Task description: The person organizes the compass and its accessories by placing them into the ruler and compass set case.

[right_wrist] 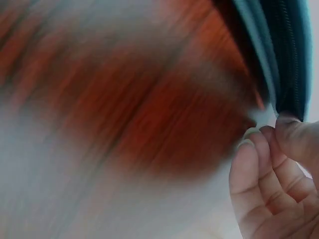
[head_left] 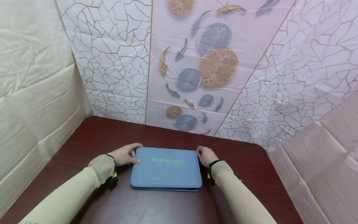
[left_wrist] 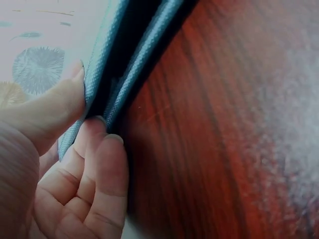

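A flat blue zippered case (head_left: 167, 174) with green lettering, including the word HERO, lies on the table in the head view. Its two halves stand slightly apart along the near edge. My left hand (head_left: 124, 155) grips its far left side. In the left wrist view the thumb (left_wrist: 65, 99) lies along the upper half, and the fingertips are at the gap between the halves. At the far right corner, my right hand (head_left: 206, 156) pinches the case's edge. Zipper teeth (right_wrist: 291, 55) show in the right wrist view; any zipper pull is hidden by the fingers.
The dark red-brown wooden table (head_left: 237, 174) extends around the case. Behind it hangs a cloth (head_left: 187, 96) printed with fish and round leaves. Pale cloth walls (head_left: 36, 102) close in both sides. Each wrist wears a black strap with a small device.
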Demonstrator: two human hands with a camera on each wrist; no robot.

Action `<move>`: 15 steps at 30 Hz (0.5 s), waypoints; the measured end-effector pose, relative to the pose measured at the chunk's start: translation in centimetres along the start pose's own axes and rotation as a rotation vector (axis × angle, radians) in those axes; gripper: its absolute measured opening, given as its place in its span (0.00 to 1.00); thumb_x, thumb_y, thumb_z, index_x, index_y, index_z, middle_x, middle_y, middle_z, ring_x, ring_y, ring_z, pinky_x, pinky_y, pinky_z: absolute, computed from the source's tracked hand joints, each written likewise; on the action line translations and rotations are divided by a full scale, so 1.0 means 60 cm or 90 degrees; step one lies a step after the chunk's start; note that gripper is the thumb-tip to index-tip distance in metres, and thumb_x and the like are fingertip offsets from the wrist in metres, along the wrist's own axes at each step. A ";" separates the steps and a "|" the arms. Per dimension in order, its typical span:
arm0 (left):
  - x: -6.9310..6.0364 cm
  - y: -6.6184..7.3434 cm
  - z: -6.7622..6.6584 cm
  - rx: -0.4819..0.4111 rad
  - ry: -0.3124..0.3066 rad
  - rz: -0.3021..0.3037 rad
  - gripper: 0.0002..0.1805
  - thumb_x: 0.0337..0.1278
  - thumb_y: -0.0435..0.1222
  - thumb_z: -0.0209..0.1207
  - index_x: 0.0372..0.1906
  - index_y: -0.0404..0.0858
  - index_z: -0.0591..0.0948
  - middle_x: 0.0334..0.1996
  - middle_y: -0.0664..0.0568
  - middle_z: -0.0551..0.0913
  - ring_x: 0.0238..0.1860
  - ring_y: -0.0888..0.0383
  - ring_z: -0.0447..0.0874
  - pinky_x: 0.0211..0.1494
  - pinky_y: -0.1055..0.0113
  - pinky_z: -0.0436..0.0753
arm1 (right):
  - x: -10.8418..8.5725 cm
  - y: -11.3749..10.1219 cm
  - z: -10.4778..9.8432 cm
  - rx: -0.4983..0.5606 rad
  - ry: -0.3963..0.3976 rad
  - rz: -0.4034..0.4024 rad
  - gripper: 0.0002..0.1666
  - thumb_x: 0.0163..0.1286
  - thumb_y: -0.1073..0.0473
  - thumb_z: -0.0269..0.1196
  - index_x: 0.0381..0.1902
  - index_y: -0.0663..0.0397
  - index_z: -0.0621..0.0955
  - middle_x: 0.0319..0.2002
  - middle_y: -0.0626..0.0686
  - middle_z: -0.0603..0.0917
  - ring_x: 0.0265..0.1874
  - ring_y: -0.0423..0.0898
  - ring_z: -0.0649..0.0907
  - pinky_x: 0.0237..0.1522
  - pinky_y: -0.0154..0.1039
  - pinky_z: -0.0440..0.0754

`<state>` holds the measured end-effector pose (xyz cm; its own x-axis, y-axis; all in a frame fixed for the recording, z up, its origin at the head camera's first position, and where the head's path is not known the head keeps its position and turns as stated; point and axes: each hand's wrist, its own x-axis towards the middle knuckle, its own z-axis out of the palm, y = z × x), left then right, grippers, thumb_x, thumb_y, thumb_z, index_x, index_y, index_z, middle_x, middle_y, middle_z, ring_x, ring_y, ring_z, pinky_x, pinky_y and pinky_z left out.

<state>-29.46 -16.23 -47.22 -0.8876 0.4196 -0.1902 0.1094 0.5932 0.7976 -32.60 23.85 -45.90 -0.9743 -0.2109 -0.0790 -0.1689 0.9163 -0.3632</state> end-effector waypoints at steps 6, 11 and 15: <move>0.003 0.012 0.000 0.018 0.007 -0.044 0.40 0.49 0.40 0.72 0.68 0.44 0.65 0.24 0.50 0.75 0.23 0.56 0.72 0.29 0.63 0.76 | -0.016 0.016 -0.004 -0.007 -0.020 0.004 0.08 0.72 0.62 0.58 0.30 0.50 0.74 0.26 0.49 0.75 0.25 0.46 0.73 0.29 0.41 0.72; 0.007 0.007 0.002 0.017 0.006 -0.057 0.40 0.50 0.40 0.71 0.68 0.44 0.65 0.24 0.49 0.74 0.25 0.56 0.72 0.30 0.63 0.76 | -0.042 0.020 -0.003 -0.001 -0.037 -0.008 0.08 0.72 0.62 0.59 0.30 0.49 0.74 0.25 0.48 0.75 0.25 0.45 0.73 0.29 0.41 0.72; 0.006 0.004 0.003 0.007 0.004 -0.050 0.40 0.50 0.40 0.71 0.67 0.44 0.65 0.24 0.49 0.74 0.25 0.56 0.71 0.30 0.63 0.77 | -0.070 0.019 -0.001 0.006 -0.044 -0.048 0.09 0.72 0.63 0.59 0.29 0.49 0.73 0.24 0.47 0.73 0.24 0.44 0.72 0.29 0.40 0.71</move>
<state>-29.69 -15.80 -47.18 -0.8966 0.3670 -0.2477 0.0444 0.6312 0.7744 -28.71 25.77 -45.94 -0.9465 -0.3016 -0.1149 -0.2389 0.8940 -0.3791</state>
